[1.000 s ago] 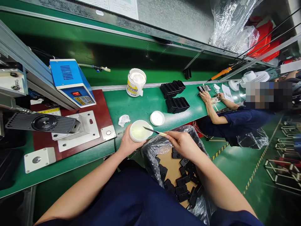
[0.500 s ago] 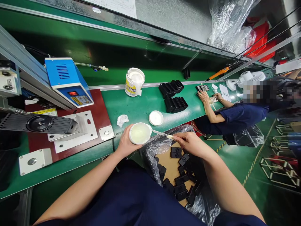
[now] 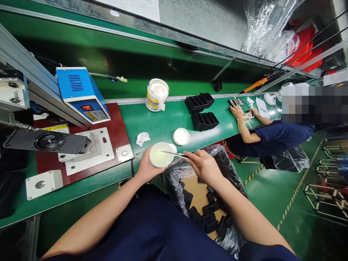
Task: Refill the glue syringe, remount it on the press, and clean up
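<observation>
Left hand (image 3: 146, 167) cupped — right hand (image 3: 206, 166) pinching, fingers bent.

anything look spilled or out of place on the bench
No clear spill shows. A crumpled white wad lies loose on the green bench near the cup, looking stray. The yellow-labelled tub has a white flap hanging down its side, perhaps a loose label.

Crumpled white tissue (image 3: 143, 139) lies on the green bench (image 3: 165, 123), just beyond the left hand (image 3: 145, 168). Blue control box (image 3: 74, 85) with red switch (image 3: 87, 107) stands well to that hand's left, near a maroon board (image 3: 123, 125). Yellow-labelled canister (image 3: 154, 98) stands well beyond both hands. Black housings (image 3: 199, 102) sit in two rows beyond the right hand (image 3: 205, 167). Plastic-lined box (image 3: 174, 179) below it holds loose black parts (image 3: 210, 223). Orange screwdriver (image 3: 255, 85) and co-worker (image 3: 288, 136): farther right.
</observation>
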Demonstrator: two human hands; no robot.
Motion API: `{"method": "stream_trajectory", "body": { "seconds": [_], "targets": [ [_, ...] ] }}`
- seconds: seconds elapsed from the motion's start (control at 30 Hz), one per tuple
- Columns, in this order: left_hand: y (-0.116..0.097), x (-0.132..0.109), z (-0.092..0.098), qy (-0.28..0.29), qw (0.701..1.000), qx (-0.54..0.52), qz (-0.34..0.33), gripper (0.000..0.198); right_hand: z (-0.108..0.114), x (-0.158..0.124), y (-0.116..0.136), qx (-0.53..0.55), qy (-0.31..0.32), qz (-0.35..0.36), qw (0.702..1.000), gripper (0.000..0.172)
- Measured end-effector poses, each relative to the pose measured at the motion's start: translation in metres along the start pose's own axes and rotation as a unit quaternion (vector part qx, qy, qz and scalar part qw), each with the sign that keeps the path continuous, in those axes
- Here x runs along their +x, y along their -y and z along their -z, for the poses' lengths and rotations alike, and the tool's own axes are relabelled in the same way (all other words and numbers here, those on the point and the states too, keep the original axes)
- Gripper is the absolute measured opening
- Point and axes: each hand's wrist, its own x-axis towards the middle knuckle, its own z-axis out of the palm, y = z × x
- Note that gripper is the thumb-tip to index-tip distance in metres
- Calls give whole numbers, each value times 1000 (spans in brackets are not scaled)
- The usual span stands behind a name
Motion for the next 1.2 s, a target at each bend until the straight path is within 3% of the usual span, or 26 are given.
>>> {"method": "stream_trajectory", "body": {
  "seconds": [0.13, 0.33, 0.53, 0.63, 0.73, 0.83, 0.93, 1.03, 1.13, 1.2],
  "targets": [
    [2, -1, 2, -14, 999, 3, 36, 88, 2, -7, -7, -5, -14, 16, 1000, 34],
    [12, -1, 6, -38, 998, 5, 52, 90, 13, -23, -19, -20, -54, -17, 998, 34],
    [32, -7, 5, -30, 995, 55, 75, 93, 5, -20, -12, 22, -58, -38, 997, 34],
    [43, -9, 4, -28, 993, 77, 79, 96, -4, -17, -10, 94, -56, -81, 991, 36],
    [56, -8, 2, -33, 993, 85, 71, 97, -24, -14, -11, 257, -31, -178, 949, 41],
    [69, -4, 0, -42, 993, 91, 64, 100, -53, -11, -7, 419, -5, -265, 868, 53],
    [76, -1, -3, -37, 992, 89, 76, 108, -78, -5, 4, 514, 5, -300, 804, 57],
    [73, -11, -2, -39, 989, 96, 105, 114, -88, 2, 19, 554, 4, -300, 777, 57],
    [58, -37, 5, -83, 985, 99, 117, 95, -88, 12, 32, 574, -20, -277, 770, 58],
    [40, -54, 13, -111, 984, 90, 102, 62, -86, 20, 44, 601, -45, -254, 757, 58]
  ]
}}
